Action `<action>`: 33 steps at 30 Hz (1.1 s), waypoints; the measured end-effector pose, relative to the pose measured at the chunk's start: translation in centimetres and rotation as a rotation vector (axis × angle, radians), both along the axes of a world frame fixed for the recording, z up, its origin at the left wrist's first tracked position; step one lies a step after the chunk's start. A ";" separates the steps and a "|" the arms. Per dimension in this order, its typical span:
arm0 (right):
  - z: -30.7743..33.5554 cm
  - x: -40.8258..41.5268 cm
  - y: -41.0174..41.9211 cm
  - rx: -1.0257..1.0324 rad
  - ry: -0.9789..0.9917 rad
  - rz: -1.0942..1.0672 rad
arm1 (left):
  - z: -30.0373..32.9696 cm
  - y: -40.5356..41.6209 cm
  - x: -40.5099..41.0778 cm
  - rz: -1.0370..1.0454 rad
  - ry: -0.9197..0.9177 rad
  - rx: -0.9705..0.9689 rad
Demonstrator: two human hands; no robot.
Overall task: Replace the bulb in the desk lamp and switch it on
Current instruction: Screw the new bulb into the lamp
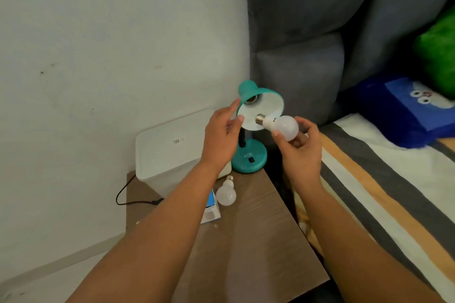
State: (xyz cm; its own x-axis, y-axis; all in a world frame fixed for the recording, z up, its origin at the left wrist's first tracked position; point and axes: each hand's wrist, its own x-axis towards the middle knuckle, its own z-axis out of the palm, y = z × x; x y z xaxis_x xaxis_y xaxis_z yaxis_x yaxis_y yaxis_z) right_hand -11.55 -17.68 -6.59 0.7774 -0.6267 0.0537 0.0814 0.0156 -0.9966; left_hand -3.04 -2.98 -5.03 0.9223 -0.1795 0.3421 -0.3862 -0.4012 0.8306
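A teal desk lamp (248, 160) stands at the back of a wooden bedside table (246, 241). Its shade (264, 106) tilts toward me and the socket (251, 99) inside is bare. My right hand (301, 152) grips a white bulb (283, 126) by the glass, its screw base pointing left toward the shade's opening. My left hand (222, 135) is at the shade's left rim, fingers spread, thumb touching the edge. A second white bulb (226, 193) lies on the table in front of the lamp base. A black rocker switch (250, 160) sits on the base.
A white box (170, 152) stands left of the lamp against the wall. A blue and white bulb carton (211, 209) lies partly under my left arm. A black cable (128, 194) hangs off the table's left edge. A bed with a striped sheet (381, 204) and grey headboard (307, 32) lies right.
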 end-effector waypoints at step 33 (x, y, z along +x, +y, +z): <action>-0.7 7.2 4.8 -0.013 0.103 -0.118 | 1.0 0.7 2.9 -0.121 -0.153 0.197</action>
State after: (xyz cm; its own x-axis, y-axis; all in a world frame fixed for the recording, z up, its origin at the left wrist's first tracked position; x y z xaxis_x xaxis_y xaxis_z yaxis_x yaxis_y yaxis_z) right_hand -4.31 -12.86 -7.26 0.7005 -0.7135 -0.0143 -0.0210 -0.0006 -0.9998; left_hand -0.17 -2.26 -4.03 0.8306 -0.3621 0.4231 -0.5559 -0.4923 0.6698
